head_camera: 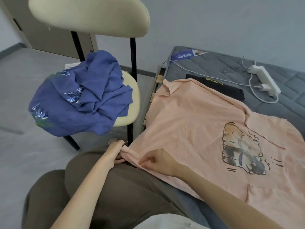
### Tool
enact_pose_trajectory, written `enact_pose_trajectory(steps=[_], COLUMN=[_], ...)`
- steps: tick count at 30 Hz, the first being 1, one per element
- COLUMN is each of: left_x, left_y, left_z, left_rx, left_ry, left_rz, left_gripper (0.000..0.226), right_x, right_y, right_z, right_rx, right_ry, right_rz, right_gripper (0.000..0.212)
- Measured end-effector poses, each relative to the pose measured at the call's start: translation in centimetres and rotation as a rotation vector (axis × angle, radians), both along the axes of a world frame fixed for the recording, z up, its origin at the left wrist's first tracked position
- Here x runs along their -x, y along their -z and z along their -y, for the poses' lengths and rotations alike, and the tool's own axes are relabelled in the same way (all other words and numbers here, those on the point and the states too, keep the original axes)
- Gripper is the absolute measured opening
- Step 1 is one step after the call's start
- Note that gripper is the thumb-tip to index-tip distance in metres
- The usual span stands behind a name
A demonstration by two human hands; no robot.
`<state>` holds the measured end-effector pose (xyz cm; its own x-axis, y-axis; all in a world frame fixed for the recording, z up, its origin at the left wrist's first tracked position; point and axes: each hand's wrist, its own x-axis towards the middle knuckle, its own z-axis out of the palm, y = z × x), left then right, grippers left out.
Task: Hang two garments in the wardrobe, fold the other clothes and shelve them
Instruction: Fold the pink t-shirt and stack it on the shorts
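Observation:
A pink T-shirt (pixel 194 126) with a cartoon print lies spread flat on the grey mattress (pixel 283 80). My left hand (pixel 115 151) grips its bunched corner at the mattress edge by my knee. My right hand (pixel 158 161) pinches the same hem just to the right. A crumpled blue garment (pixel 82 100) with white leaf embroidery is heaped on the cream chair (pixel 130 96). A folded black garment (pixel 221 86) with yellow lettering lies on the mattress, partly under the pink shirt.
A white power strip (pixel 265 80) with a plugged charger and trailing cable lies on the mattress at the far right. A leaflet (pixel 186 55) sits at the mattress's far corner. The chair stands close to the bed frame on the grey floor. A door is behind the chair.

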<state>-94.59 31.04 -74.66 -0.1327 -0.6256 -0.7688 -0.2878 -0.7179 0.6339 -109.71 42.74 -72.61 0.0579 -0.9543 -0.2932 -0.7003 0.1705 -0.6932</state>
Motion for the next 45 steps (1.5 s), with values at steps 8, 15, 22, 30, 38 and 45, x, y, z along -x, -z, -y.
enact_pose_trajectory(steps=[8, 15, 22, 30, 38, 45], left_x=[0.3, -1.1, -1.1, -0.1, 1.8, 2.3], left_y=[1.3, -1.1, -1.0, 1.0, 1.7, 2.2], left_z=[-0.2, -0.2, -0.4, 1.4, 2.8, 3.0], left_rx=[-0.079, 0.048, 0.07, 0.105, 0.199, 0.217], left_ry=[0.141, 0.055, 0.061, 0.155, 0.245, 0.308], left_rz=[-0.06, -0.312, -0.318, -0.189, -0.061, -0.045], left_gripper=[0.039, 0.061, 0.06, 0.038, 0.049, 0.015], right_x=[2.0, 3.2, 6.3, 14.0, 15.8, 16.8], right_y=[-0.6, -0.7, -1.4, -0.4, -0.5, -0.9], right_z=[1.0, 3.8, 11.8, 18.7, 22.3, 24.3], right_rx=[-0.026, 0.188, 0.158, 0.213, -0.116, -0.099], right_ry=[0.164, 0.175, 0.047, 0.475, 0.312, 0.384], right_rz=[0.132, -0.126, -0.519, -0.407, -0.876, -0.774], right_gripper=[0.025, 0.029, 0.05, 0.048, 0.041, 0.044])
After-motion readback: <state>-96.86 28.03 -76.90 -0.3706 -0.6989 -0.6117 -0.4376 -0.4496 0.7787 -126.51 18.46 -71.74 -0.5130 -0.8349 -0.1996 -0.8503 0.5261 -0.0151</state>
